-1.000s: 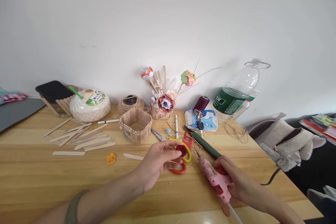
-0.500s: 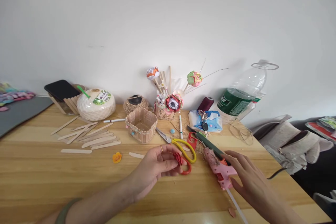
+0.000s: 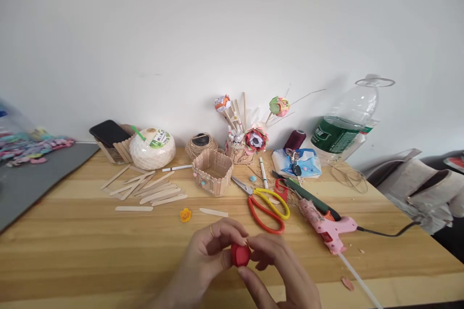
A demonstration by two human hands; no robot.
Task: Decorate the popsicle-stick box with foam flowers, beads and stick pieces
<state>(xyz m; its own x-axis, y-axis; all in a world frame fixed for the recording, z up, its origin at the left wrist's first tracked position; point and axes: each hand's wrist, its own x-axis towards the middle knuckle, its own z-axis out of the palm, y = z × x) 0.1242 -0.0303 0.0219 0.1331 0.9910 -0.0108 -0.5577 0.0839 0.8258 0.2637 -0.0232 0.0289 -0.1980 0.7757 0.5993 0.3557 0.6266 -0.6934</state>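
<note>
Close to the table's front edge, a small red paper flower (image 3: 240, 255) is pinched between both hands. My left hand (image 3: 212, 256) grips it from the left with thumb and fingers. From the right, my right hand (image 3: 279, 270) closes on it, its index finger at the top and thumb underneath. Scissors (image 3: 266, 207) with one yellow and one red handle lie just beyond the hands. To the right rests a pink glue gun (image 3: 328, 227) with a clear glue stick in it. A yellow paper flower (image 3: 185, 215) lies at the left.
Craft sticks (image 3: 159, 190) lie scattered left of a small stick-built basket (image 3: 213, 174). Behind stand a white coconut (image 3: 152, 148), twine (image 3: 201, 145), a pot of paper flowers (image 3: 241, 149) and a plastic bottle (image 3: 340, 130). The glue gun's cord (image 3: 387, 233) runs right.
My right hand has left the glue gun and moved left onto the red flower. My left hand has lowered and turned the flower. The view has shifted slightly.
</note>
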